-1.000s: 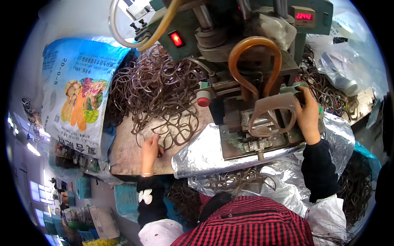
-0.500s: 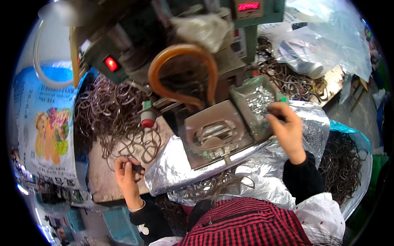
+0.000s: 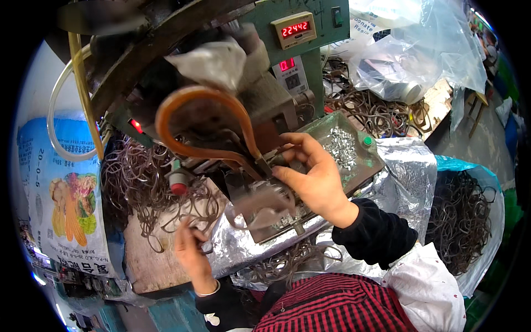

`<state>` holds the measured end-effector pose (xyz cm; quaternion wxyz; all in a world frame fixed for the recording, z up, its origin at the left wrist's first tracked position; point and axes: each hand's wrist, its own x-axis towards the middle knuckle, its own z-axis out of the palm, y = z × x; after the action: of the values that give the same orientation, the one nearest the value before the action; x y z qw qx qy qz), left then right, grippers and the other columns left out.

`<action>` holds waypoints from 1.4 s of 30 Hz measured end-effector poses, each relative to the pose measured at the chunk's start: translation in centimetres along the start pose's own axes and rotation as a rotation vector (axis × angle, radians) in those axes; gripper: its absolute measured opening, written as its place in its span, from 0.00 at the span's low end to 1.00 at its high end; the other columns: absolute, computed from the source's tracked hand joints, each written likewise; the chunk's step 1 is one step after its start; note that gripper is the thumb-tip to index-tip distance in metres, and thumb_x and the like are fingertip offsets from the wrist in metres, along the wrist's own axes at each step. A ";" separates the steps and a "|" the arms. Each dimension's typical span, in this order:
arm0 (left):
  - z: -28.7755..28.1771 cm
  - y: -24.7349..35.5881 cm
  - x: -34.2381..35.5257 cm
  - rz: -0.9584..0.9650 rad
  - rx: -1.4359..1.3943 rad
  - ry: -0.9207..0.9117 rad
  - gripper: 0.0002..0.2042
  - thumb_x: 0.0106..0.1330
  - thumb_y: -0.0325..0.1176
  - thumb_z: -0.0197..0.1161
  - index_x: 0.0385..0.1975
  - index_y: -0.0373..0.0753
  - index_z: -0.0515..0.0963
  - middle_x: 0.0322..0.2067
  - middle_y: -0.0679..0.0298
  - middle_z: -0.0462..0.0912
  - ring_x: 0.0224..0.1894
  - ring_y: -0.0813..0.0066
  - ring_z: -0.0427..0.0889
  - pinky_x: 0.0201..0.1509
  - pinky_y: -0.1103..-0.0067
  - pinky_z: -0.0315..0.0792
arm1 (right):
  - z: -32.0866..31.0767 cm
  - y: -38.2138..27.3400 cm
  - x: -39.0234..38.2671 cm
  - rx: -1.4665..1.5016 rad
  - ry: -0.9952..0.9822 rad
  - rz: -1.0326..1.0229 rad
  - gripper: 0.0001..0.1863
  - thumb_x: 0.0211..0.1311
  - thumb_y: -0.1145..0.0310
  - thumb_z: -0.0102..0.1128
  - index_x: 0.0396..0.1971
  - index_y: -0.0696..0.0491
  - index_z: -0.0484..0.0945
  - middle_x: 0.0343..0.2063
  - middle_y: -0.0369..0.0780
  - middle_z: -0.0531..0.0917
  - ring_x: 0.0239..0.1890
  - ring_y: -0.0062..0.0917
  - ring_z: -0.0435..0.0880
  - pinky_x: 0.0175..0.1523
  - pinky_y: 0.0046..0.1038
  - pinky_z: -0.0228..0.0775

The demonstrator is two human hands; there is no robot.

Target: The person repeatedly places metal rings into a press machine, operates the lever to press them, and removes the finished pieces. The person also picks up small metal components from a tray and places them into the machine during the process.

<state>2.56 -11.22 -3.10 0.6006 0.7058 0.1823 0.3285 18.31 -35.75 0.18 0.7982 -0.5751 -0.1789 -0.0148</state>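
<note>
My right hand (image 3: 316,176) reaches in under the machine's head. Thumb and fingers close at the tail of a thick orange-brown loop (image 3: 239,105); what sits between them is too dark to make out. Below lies a metal plate (image 3: 257,207) with an oval opening, blurred. Beside my right wrist, small silvery metal bits (image 3: 342,148) fill part of a green metal tray (image 3: 362,166). My left hand (image 3: 192,252), smeared by motion, hovers over the foil near the board with its fingers curled round something small and dark.
Dark curled strips (image 3: 141,171) are heaped at the left, beside a printed sack (image 3: 69,199). A red-topped button (image 3: 178,185) stands nearby. Silver foil (image 3: 406,171) covers the front. More strips fill a bag (image 3: 462,221) at the right. The green machine (image 3: 260,39) carries lit red displays.
My right hand has gone left from the tray of metal bits to under the machine's head. My left hand has moved rightward and a little lower. The view has shifted.
</note>
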 end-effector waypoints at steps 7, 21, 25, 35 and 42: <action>0.5 -2.8 0.1 -0.299 0.149 -0.105 0.10 0.72 0.35 0.59 0.37 0.34 0.79 0.19 0.65 0.78 0.17 0.80 0.70 0.22 0.83 0.62 | 1.4 -3.2 -1.0 0.164 -0.042 0.115 0.30 0.53 0.83 0.63 0.59 0.62 0.69 0.46 0.39 0.79 0.45 0.17 0.79 0.52 0.21 0.71; 5.3 9.0 -0.5 0.644 -0.085 0.028 0.07 0.73 0.28 0.53 0.45 0.37 0.63 0.34 0.47 0.84 0.25 0.69 0.82 0.28 0.80 0.78 | -1.2 -6.4 -2.6 0.539 -0.207 0.416 0.32 0.56 0.83 0.55 0.64 0.62 0.65 0.55 0.44 0.76 0.59 0.26 0.72 0.59 0.25 0.66; 8.2 8.3 0.4 0.384 -0.088 -0.081 0.07 0.71 0.28 0.56 0.42 0.35 0.66 0.30 0.51 0.83 0.22 0.72 0.77 0.28 0.79 0.79 | -1.2 -7.6 -2.4 0.504 -0.146 0.471 0.36 0.48 0.81 0.55 0.63 0.66 0.65 0.58 0.47 0.75 0.60 0.27 0.74 0.64 0.26 0.62; 8.7 10.4 3.8 0.629 -0.085 -0.006 0.04 0.71 0.26 0.59 0.39 0.34 0.75 0.32 0.57 0.83 0.28 0.76 0.79 0.27 0.83 0.76 | -1.3 -7.9 -1.9 0.647 -0.132 0.491 0.36 0.46 0.81 0.54 0.62 0.68 0.67 0.59 0.47 0.74 0.60 0.33 0.72 0.64 0.27 0.61; 5.0 7.1 -2.5 0.150 0.197 -0.452 0.05 0.65 0.23 0.60 0.37 0.30 0.80 0.32 0.58 0.83 0.33 0.72 0.81 0.39 0.78 0.74 | -8.0 -4.2 -1.3 -0.461 -0.235 -0.164 0.25 0.60 0.72 0.58 0.59 0.60 0.74 0.57 0.42 0.79 0.60 0.29 0.76 0.66 0.28 0.62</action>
<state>3.18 -17.99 2.86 0.5282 0.8281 0.0217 0.1867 18.23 -44.76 1.40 0.6162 -0.7229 -0.3081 -0.0527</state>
